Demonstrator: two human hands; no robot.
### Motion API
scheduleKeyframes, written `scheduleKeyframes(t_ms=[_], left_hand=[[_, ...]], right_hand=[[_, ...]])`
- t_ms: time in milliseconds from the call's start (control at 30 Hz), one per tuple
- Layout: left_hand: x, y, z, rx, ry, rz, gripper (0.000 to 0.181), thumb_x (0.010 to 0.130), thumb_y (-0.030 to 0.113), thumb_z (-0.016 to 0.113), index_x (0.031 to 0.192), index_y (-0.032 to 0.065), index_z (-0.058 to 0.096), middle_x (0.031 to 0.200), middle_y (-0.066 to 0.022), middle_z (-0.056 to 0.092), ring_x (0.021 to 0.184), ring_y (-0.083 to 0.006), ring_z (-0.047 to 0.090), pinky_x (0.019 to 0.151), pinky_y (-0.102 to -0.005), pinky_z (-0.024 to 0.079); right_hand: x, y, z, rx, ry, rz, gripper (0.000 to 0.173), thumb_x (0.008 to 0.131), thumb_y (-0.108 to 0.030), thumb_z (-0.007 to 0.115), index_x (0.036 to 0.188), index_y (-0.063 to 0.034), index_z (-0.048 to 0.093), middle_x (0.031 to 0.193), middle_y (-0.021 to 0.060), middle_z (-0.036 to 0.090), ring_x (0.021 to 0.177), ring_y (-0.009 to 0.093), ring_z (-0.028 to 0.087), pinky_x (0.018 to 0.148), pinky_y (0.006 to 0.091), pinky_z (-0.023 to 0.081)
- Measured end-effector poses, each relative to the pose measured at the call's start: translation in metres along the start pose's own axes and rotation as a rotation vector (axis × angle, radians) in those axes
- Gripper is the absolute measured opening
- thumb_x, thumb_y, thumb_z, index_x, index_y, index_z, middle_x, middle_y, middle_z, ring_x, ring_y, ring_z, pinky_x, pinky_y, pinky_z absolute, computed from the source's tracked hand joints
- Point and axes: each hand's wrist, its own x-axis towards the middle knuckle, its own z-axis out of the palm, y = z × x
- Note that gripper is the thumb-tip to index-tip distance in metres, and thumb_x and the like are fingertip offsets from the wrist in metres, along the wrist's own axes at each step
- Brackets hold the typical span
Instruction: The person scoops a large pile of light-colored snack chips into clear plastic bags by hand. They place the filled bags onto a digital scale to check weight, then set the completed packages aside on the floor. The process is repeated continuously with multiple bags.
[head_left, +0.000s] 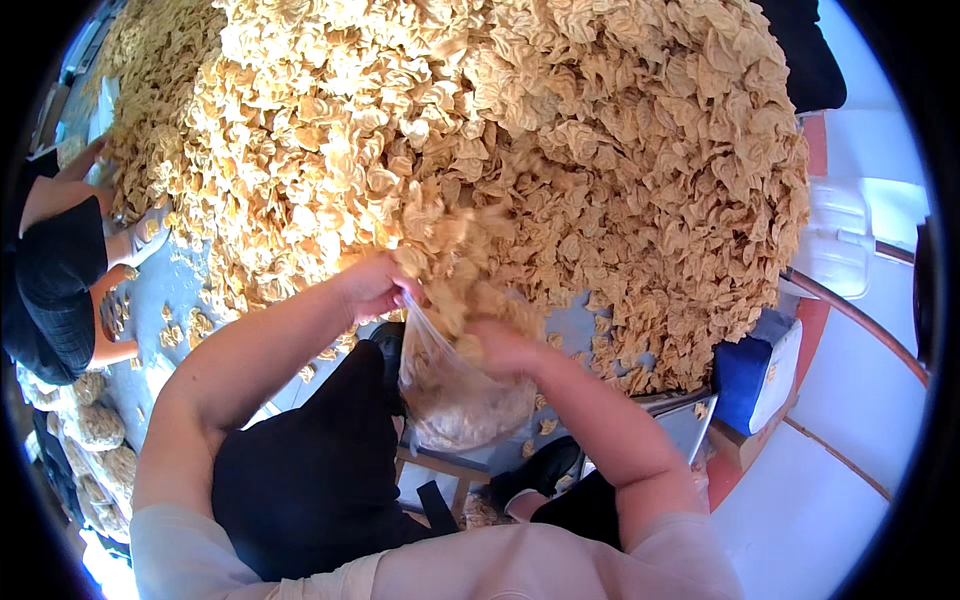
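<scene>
My left hand (379, 285) grips the rim of a clear plastic bag (465, 412) hanging between my knees. Inside the bag, chips fill the lower part. At the bag's mouth my right hand (501, 346) is blurred by motion, and loose chips tumble around it. Its fingers are mostly hidden by chips and the bag, so I cannot tell whether it grips anything. Straight ahead rises a large heap of wavy, tan, ridged chips (465, 142), reaching nearly to the bag.
At the left, another person (60, 262) sits beside the heap. Filled clear bags (97, 427) are stacked behind them. To the right are a blue-and-white box (754, 375), a translucent plastic container (836, 240) and a brown pipe (855, 311). Scattered chips (171, 335) lie on the grey floor.
</scene>
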Motion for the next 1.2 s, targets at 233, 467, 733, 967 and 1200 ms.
scheduleKeyframes(t_ms=[233,467,733,967,1200], left_hand=[[0.017,-0.017,0.003,0.088,-0.228,-0.063,0.079,0.07,-0.013,0.052,0.143,0.006,0.032,0.114,-0.0055,0.059,0.08,-0.0124,0.062,0.071,-0.0241,0.051],[0.01,-0.02,-0.017,-0.065,-0.131,-0.137,0.071,0.072,-0.011,0.05,0.14,0.0043,0.037,0.11,-0.0069,0.056,0.072,-0.0096,0.055,0.055,-0.0193,0.042],[0.039,-0.011,-0.014,-0.092,-0.071,-0.132,0.068,0.068,-0.011,0.053,0.134,0.0013,0.039,0.096,-0.005,0.049,0.061,-0.0093,0.045,0.047,-0.0216,0.034],[0.015,0.009,0.007,-0.178,0.076,0.028,0.029,0.066,-0.013,0.051,0.092,0.0015,0.051,0.069,-0.004,0.048,0.056,-0.0157,0.045,0.048,-0.0276,0.036],[-0.035,-0.003,0.07,0.257,-0.398,0.119,0.067,0.065,-0.013,0.049,0.13,0.0038,0.048,0.088,-0.0022,0.058,0.065,-0.0101,0.05,0.054,-0.0229,0.038]], right_hand=[[0.012,0.02,0.053,-0.244,0.463,0.076,0.075,0.076,-0.048,0.065,0.131,-0.0015,0.044,0.13,0.0226,0.05,0.105,0.036,0.058,0.089,0.0402,0.048],[-0.033,0.069,-0.027,0.597,0.571,-0.047,0.042,0.085,-0.037,0.061,0.111,-0.0044,0.064,0.102,0.0062,0.067,0.093,0.015,0.063,0.084,0.0297,0.048],[0.073,0.108,-0.087,1.463,0.557,-0.038,0.078,0.078,-0.057,0.064,0.137,-0.0096,0.041,0.141,0.0134,0.038,0.129,0.027,0.037,0.102,0.0402,0.035],[0.013,-0.004,-0.074,0.673,0.371,0.017,0.071,0.071,-0.046,0.075,0.124,-0.0025,0.056,0.119,0.0118,0.06,0.106,0.022,0.058,0.091,0.0339,0.045],[-0.064,0.064,0.029,0.735,0.336,-0.196,0.059,0.075,-0.03,0.07,0.124,-0.0027,0.052,0.111,0.0149,0.063,0.103,0.021,0.06,0.088,0.0306,0.047]])
